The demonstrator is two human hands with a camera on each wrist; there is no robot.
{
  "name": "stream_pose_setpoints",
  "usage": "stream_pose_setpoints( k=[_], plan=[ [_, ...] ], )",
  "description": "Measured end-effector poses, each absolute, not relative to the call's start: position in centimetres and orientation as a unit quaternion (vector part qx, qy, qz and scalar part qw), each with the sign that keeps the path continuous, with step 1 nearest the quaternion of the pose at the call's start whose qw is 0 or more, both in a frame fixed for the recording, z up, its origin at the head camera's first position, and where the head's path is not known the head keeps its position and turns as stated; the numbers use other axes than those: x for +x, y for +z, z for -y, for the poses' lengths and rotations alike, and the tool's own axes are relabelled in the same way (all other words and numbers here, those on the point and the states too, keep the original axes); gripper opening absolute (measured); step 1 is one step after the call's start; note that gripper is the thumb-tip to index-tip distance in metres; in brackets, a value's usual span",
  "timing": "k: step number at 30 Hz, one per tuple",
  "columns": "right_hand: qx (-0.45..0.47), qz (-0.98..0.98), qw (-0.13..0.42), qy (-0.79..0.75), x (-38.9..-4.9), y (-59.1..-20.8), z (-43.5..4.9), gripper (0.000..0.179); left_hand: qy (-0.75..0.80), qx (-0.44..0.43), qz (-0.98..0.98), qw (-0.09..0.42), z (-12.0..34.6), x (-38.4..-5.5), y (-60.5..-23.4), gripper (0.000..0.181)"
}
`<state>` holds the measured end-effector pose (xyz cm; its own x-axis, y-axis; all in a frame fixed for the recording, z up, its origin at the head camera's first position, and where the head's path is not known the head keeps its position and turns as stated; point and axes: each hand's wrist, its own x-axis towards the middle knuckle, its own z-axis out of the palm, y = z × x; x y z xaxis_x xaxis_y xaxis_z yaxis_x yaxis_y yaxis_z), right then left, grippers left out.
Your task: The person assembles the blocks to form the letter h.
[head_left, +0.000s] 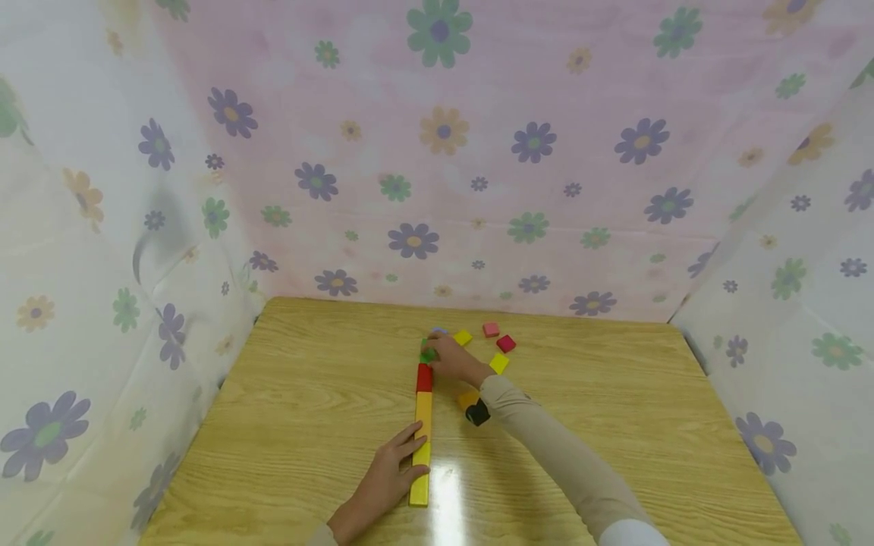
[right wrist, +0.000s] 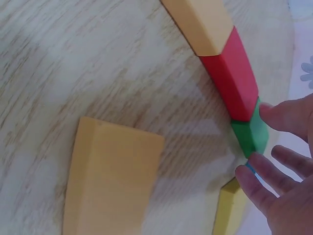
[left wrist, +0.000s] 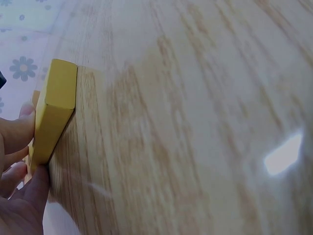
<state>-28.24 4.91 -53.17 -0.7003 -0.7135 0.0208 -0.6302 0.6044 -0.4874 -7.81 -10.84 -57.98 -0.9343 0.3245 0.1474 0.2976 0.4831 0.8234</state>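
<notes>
A straight row of blocks runs away from me: a yellow block nearest, then an orange block, a red block and a green block at the far end. My left hand rests on the near part, thumb and fingertips touching the yellow and orange blocks. At the far end, my right hand pinches the green block between thumb and fingers. Part of a blue block shows just behind that hand.
Loose blocks lie right of the row: a yellow block, a pink block, a red block and another yellow block. Closer in, a black piece sits against an orange block. Flowered cloth surrounds the table.
</notes>
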Motion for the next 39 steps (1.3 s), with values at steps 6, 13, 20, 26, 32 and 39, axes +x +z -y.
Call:
stream_pose_setpoints(
  k=[6,13,20,26,32,39],
  plan=[
    [-0.369,-0.893,0.097,-0.239,-28.1,-52.1,-5.4,0.028,0.477,0.174,-0.861,0.028,10.9,-8.0,-58.2,0.053],
    [-0.361,-0.886,0.083,-0.279,-28.1,-51.3,-6.7,0.028,0.476,0.179,-0.861,0.024,10.9,-8.0,-58.1,0.052],
    [-0.332,-0.892,0.096,-0.291,-27.8,-50.7,-8.2,0.028,0.478,0.177,-0.860,0.030,10.8,-7.9,-58.1,0.053],
    [-0.337,-0.884,0.094,-0.310,-27.4,-50.1,-9.3,0.030,0.483,0.178,-0.857,0.021,10.9,-7.8,-58.1,0.052],
    [-0.346,-0.880,0.085,-0.314,-27.0,-49.9,-10.4,0.028,0.480,0.178,-0.859,0.017,10.9,-7.7,-58.1,0.051],
    [-0.346,-0.886,0.072,-0.302,-26.7,-49.7,-11.3,0.028,0.484,0.181,-0.856,0.012,10.9,-7.8,-57.9,0.051]
  ],
)
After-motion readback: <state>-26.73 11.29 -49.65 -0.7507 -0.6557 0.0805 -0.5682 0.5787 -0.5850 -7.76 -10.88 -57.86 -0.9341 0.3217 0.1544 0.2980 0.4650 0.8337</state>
